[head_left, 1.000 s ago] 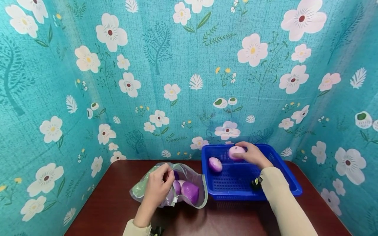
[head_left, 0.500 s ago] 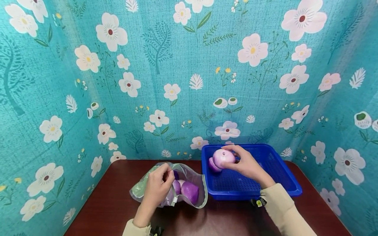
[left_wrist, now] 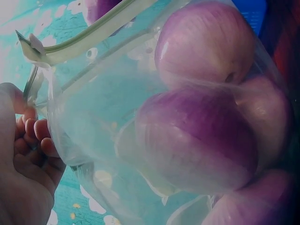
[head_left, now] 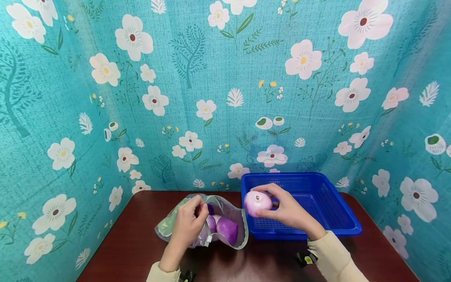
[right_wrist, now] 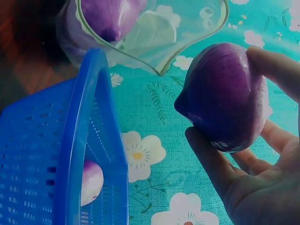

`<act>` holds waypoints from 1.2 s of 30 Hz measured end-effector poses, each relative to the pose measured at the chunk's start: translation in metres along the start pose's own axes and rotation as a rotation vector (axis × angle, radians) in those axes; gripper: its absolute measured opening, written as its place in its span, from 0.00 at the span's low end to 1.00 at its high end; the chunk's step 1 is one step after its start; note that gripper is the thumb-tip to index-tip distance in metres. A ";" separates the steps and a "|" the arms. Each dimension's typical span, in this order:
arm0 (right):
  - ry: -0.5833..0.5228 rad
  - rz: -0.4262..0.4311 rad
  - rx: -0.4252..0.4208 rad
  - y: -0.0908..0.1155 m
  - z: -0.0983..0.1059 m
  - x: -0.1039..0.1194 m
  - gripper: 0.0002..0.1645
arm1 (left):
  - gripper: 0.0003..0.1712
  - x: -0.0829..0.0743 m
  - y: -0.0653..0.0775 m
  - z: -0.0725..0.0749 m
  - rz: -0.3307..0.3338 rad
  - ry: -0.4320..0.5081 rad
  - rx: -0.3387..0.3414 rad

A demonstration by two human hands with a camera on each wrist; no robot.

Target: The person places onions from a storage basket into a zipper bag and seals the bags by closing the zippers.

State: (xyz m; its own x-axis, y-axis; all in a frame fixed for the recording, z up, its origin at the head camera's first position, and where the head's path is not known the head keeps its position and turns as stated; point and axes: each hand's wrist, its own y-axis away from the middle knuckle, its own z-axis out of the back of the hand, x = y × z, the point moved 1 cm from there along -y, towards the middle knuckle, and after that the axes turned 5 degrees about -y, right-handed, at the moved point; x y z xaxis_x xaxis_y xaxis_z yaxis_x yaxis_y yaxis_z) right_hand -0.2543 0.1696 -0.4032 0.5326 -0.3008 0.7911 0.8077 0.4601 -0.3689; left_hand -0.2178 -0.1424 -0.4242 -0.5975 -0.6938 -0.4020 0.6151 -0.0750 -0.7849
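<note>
My right hand holds a purple onion raised from the table, the thumb on its near side and the fingers on its far side. The grip is only as wide as the onion itself. The pale root end faces up in the head view; the darker pointed tip shows in the right wrist view. Seen from the head, the held onion overlaps the left wall of the blue basket, near the mouth of the bag; in the right wrist view a gap separates it from the bag's rim.

My left hand pinches the edge of the clear zip bag, thumb against curled fingers. The bag lies on its side, mouth turned toward the basket, with a white slider at its near edge. Several bagged onions rest inside; the left wrist view shows at least four through the plastic.

A further onion, the basket onion, sits within the perforated basket and shows in the right wrist view. Bag and basket stand side by side on a dark reddish table, before a turquoise flowered cloth. Cream sleeves cover both my forearms.
</note>
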 end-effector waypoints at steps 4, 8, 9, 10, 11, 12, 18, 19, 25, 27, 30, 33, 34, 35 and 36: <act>-0.026 0.004 0.007 0.002 -0.003 0.005 0.37 | 0.15 -0.001 0.000 0.000 -0.010 0.008 -0.008; -0.041 0.004 0.028 0.004 -0.008 0.007 0.38 | 0.16 -0.002 0.000 0.001 -0.017 0.009 -0.015; -0.046 0.008 0.034 0.005 -0.009 0.007 0.38 | 0.15 -0.002 0.000 0.001 -0.017 0.010 -0.016; -0.040 0.016 0.040 0.005 -0.011 0.008 0.39 | 0.15 -0.002 0.000 0.001 -0.018 0.012 -0.016; -0.036 0.025 0.043 0.005 -0.012 0.008 0.39 | 0.15 -0.002 0.000 0.001 -0.018 0.013 -0.016; -0.035 0.037 0.045 0.006 -0.013 0.008 0.39 | 0.15 -0.002 0.000 0.000 -0.018 0.013 -0.015; -0.015 0.065 0.033 0.005 -0.017 0.008 0.38 | 0.15 -0.002 0.000 0.000 -0.022 0.006 -0.015; -0.014 0.062 0.033 0.005 -0.017 0.008 0.38 | 0.15 -0.002 0.000 0.000 -0.022 0.004 -0.014; -0.026 0.042 0.039 0.003 -0.019 0.011 0.38 | 0.14 -0.003 0.001 0.000 -0.017 -0.010 -0.005; -0.024 0.041 0.039 0.003 -0.019 0.012 0.37 | 0.14 -0.003 0.001 -0.001 -0.017 -0.010 -0.006; -0.026 0.041 0.038 0.003 -0.020 0.014 0.37 | 0.15 -0.003 0.001 -0.001 -0.016 -0.004 -0.006; -0.025 0.038 0.036 0.003 -0.020 0.014 0.37 | 0.15 -0.003 0.001 -0.001 -0.016 -0.001 -0.007; -0.022 0.037 0.035 0.003 -0.020 0.014 0.37 | 0.15 -0.003 0.001 -0.001 -0.015 -0.001 -0.006; -0.018 0.037 0.033 0.003 -0.020 0.014 0.37 | 0.15 -0.003 0.001 -0.001 -0.013 -0.002 -0.006; -0.017 0.035 0.032 0.003 -0.020 0.014 0.37 | 0.15 -0.002 0.002 -0.001 -0.009 -0.001 -0.004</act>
State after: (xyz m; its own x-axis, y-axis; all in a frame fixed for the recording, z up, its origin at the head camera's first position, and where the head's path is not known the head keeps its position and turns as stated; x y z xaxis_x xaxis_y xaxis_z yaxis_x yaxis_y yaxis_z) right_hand -0.2396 0.1498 -0.4035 0.5560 -0.2693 0.7863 0.7796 0.4969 -0.3811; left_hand -0.2160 -0.1398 -0.4251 -0.6026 -0.6941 -0.3939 0.6074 -0.0787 -0.7905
